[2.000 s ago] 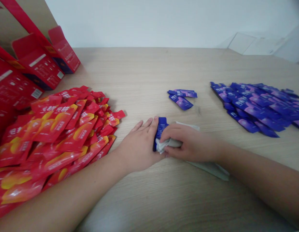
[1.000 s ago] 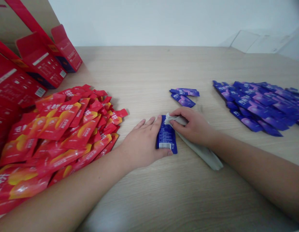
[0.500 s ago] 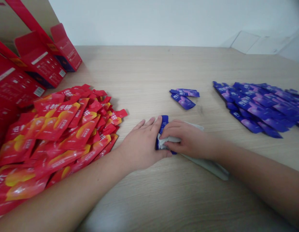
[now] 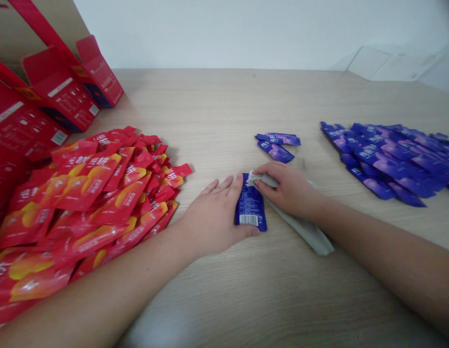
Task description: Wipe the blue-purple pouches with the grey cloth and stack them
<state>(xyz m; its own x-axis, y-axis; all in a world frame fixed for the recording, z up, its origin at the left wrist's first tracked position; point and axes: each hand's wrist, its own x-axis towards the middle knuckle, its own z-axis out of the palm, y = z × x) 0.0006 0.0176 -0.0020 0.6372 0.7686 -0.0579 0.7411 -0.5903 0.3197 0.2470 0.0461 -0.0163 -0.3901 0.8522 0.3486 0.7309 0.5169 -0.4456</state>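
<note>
A blue sachet [image 4: 251, 205] lies on the table with its printed, barcoded back facing up. My left hand [image 4: 213, 215] is flat with fingers outstretched, and its forefinger and thumb press on the sachet's left side and lower edge. Bunched in the fingers of my right hand [image 4: 287, 188] is a pale cloth [image 4: 300, 229], whose tip touches the sachet's upper part. The rest of the cloth trails beneath that hand toward the lower right. Just beyond my hands lie a few more blue sachets [image 4: 277, 151].
Red sachets [image 4: 111, 193] form a big heap at left. Behind it stand red cartons [image 4: 61, 92] with raised flaps, beside a larger red-edged box [image 4: 61, 19]. A pile of blue-purple sachets [image 4: 391, 159] spreads at right. A white wall [image 4: 227, 34] closes the table's far edge.
My right hand has slid the cloth up and away along the sachet, uncovering its barcode and print. The cloth's tail has swung slightly left. My left hand has stayed put.
</note>
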